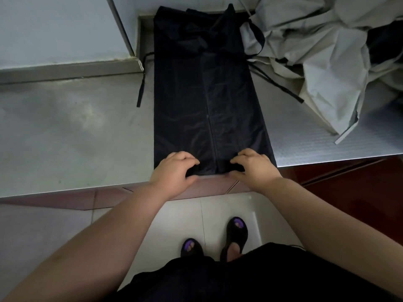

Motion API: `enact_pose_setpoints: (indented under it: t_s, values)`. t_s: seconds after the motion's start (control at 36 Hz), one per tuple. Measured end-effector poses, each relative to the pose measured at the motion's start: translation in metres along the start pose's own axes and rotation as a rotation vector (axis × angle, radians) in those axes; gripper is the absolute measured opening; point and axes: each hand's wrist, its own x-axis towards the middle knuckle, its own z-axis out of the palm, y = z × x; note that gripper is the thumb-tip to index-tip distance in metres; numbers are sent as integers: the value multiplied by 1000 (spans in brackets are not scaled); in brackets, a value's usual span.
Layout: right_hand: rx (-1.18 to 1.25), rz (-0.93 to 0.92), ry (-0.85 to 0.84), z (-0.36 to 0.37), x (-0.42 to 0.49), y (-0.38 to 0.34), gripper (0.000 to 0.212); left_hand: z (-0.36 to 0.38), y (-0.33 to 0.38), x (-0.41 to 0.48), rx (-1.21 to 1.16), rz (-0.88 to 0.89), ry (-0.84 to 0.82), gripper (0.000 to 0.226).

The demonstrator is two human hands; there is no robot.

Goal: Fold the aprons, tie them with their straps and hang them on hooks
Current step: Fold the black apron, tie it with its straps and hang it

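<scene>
Grey counter (76, 127); black apron (207, 94) flat; grey aprons (316, 51) heaped.

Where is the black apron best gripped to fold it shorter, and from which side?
Grip the near hem, one hand toward each corner, from the front edge of the counter: the black apron is a long strip running away from it. The left hand and right hand pinch there.

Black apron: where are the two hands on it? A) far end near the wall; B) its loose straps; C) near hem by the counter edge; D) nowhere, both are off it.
C: the left hand and right hand both pinch the near hem of the black apron at the front edge of the counter.
</scene>
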Motion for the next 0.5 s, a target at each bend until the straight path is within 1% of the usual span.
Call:
enact_pose_setpoints:
  t_s: [0.14,0.25,0.39,0.5]
  values:
    - [-9,-35,-16,-2,3,2,43,2,-3,-1,-47,-29,55,37]
    - [-15,-36,-23,-5,5,1,44,2,0,0,-69,-44,79,36]
    - [-92,-52,-2,-2,5,-5,50,7,4,-3,-76,-13,161,24]
    - [-119,-76,40,4,5,-13,41,10,7,-6,-111,10,234,16]
